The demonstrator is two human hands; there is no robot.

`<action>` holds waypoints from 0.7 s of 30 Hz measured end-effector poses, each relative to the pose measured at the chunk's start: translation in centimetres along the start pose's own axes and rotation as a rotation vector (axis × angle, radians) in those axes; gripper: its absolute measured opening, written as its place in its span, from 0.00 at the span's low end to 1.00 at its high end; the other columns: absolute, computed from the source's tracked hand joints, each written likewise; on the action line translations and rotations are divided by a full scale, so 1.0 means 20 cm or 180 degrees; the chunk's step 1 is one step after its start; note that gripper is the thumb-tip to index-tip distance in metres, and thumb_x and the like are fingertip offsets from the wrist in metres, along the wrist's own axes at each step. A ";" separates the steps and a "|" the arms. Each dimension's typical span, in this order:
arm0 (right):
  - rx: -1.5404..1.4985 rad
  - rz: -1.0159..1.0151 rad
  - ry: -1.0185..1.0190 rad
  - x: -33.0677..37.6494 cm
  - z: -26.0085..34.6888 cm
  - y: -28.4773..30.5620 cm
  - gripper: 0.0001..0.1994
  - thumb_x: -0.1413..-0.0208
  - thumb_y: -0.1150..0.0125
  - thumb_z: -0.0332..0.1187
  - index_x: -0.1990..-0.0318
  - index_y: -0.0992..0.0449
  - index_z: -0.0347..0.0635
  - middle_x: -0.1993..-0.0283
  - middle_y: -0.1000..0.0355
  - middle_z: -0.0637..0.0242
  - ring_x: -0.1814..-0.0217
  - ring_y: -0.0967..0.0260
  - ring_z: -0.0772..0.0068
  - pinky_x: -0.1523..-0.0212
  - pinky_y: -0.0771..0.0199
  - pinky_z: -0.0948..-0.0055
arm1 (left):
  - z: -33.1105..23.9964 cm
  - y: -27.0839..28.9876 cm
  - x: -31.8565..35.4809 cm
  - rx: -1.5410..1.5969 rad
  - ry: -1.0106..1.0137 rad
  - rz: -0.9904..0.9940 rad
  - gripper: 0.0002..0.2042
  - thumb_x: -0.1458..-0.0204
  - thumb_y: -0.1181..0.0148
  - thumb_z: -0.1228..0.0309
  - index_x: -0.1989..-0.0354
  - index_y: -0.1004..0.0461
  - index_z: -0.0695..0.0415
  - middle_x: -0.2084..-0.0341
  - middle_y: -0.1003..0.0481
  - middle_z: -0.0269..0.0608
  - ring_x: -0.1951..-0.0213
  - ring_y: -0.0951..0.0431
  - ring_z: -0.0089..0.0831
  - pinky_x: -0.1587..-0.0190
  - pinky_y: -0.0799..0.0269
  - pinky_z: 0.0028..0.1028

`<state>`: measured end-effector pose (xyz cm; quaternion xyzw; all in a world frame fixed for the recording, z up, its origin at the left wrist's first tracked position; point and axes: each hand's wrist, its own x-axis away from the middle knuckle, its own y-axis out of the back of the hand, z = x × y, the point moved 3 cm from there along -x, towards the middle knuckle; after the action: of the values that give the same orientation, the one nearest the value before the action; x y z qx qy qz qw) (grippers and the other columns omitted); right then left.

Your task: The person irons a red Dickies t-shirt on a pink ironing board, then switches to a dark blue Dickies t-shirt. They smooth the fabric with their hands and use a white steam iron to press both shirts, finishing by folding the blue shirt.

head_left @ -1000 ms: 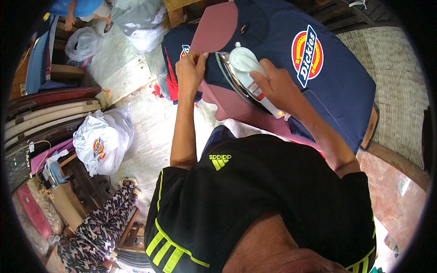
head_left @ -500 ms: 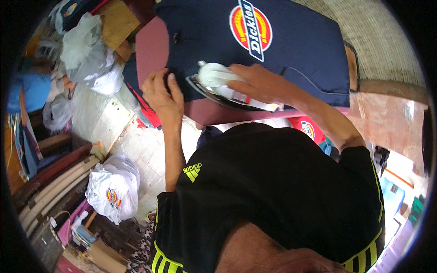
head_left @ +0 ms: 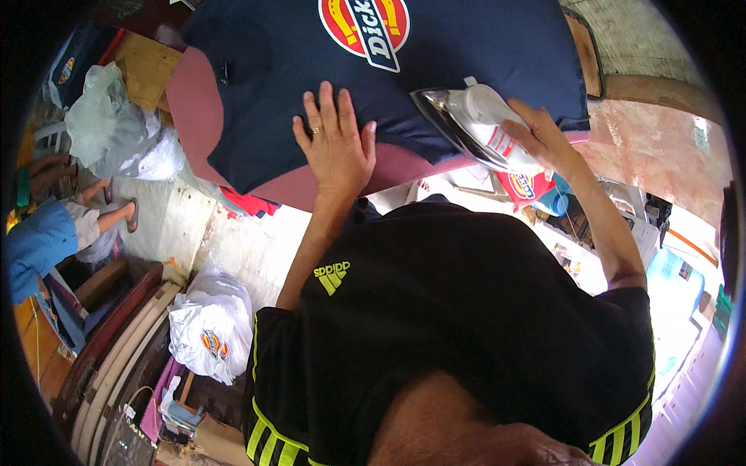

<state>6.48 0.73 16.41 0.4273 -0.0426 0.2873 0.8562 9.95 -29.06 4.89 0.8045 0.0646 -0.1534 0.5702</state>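
— Two hands on the job, and I have both in view. My left hand (head_left: 336,140) lies flat, fingers spread, palm down on the shirt (head_left: 311,78), pressing the near hem where the navy cloth meets the pink board (head_left: 194,93).

— And the right?

— My right hand (head_left: 544,136) is wrapped around the handle of the iron (head_left: 474,124). Its fingers curl over the white body; I cannot see the thumb side, so how tight the hold is I cannot tell.

— Where does the iron sit relative to the left hand?

— Just to the right of it, apart, with a strip of bare cloth between. The iron's long axis runs from near right to far left, its pointed tip aimed left and a little far, roughly toward the gap above my left fingers. I see the shiny sole from the side, so it looks tilted toward me; whether it rests on the cloth or rides just above it, I cannot say.

— So which hand is nearer the cloth still to be covered?

— I judge the left; it pins the middle of the hem, with a broad stretch of shirt running left and far from it. The round red and yellow badge (head_left: 365,23) lies far from both hands, about midway between them.
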 end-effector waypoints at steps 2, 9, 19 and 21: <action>0.0443 -0.0050 0.0294 -0.05 -0.05 -0.01 0.20 0.35 0.49 0.47 0.49 0.29 0.37 0.61 0.26 0.44 0.59 0.27 0.48 0.55 0.29 0.56 | 0.02 -0.01 0.01 -0.0156 0.0154 -0.0103 0.31 0.44 0.44 0.55 0.35 0.38 0.59 0.31 0.45 0.53 0.31 0.47 0.58 0.37 0.53 0.60; 0.0904 0.0742 0.0758 -0.30 0.17 -0.03 0.27 0.35 0.49 0.50 0.38 0.33 0.38 0.44 0.29 0.47 0.48 0.30 0.50 0.47 0.28 0.58 | -0.07 0.07 0.16 0.0392 0.0081 -0.0832 0.18 0.50 0.37 0.60 0.51 0.25 0.52 0.47 0.31 0.46 0.42 0.34 0.49 0.45 0.42 0.51; 0.0692 0.0805 0.0995 -0.21 0.11 -0.06 0.22 0.32 0.53 0.49 0.45 0.30 0.40 0.56 0.27 0.46 0.57 0.29 0.48 0.56 0.30 0.58 | -0.55 -0.19 0.40 0.0963 -0.0068 -0.1093 0.13 0.56 0.32 0.73 0.60 0.21 0.50 0.62 0.28 0.34 0.55 0.28 0.38 0.55 0.37 0.39; 0.0949 0.0421 0.1609 -0.27 0.11 -0.10 0.22 0.32 0.55 0.49 0.46 0.31 0.39 0.54 0.29 0.44 0.50 0.32 0.45 0.51 0.32 0.56 | -0.56 -0.18 0.43 0.0922 -0.0083 -0.1137 0.12 0.56 0.33 0.74 0.60 0.21 0.50 0.63 0.27 0.34 0.56 0.28 0.37 0.55 0.37 0.38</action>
<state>3.44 -4.26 14.59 0.4596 0.1868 0.4427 0.7469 18.92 -17.89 2.32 0.8516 0.1759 -0.2699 0.4134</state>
